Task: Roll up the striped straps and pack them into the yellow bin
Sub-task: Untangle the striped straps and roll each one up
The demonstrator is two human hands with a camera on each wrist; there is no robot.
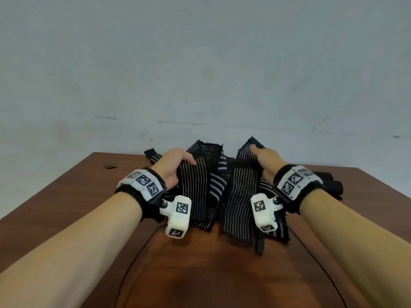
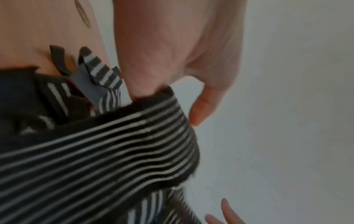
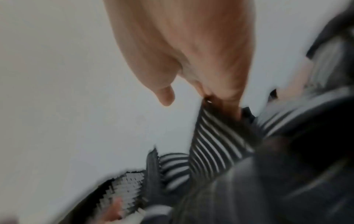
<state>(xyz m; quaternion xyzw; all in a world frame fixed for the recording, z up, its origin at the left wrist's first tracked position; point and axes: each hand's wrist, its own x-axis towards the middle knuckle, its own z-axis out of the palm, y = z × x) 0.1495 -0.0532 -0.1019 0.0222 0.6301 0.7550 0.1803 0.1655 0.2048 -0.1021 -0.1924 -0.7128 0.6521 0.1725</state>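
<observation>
Person's left hand (image 1: 175, 162) curled around the edge of a black-and-white striped strap (image 1: 193, 187), right hand (image 1: 265, 160) pinching a second striped strap (image 1: 243, 192), both lifted from a heap on a brown wooden table (image 1: 211, 274), pale wall (image 1: 200, 63) behind

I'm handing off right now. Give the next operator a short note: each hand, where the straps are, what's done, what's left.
Left hand: grips the left wide strap, thumb on top.
Right hand: grips the far end of the right wide strap; its grip is blurred in the wrist view.
Straps: both lie unrolled, lengthwise toward you, on a loose pile at the far end of the table; a narrower strap lies between them.
Done: nothing rolled that I can see.
Left: roll every strap and pack them. The yellow bin is not in view.
</observation>
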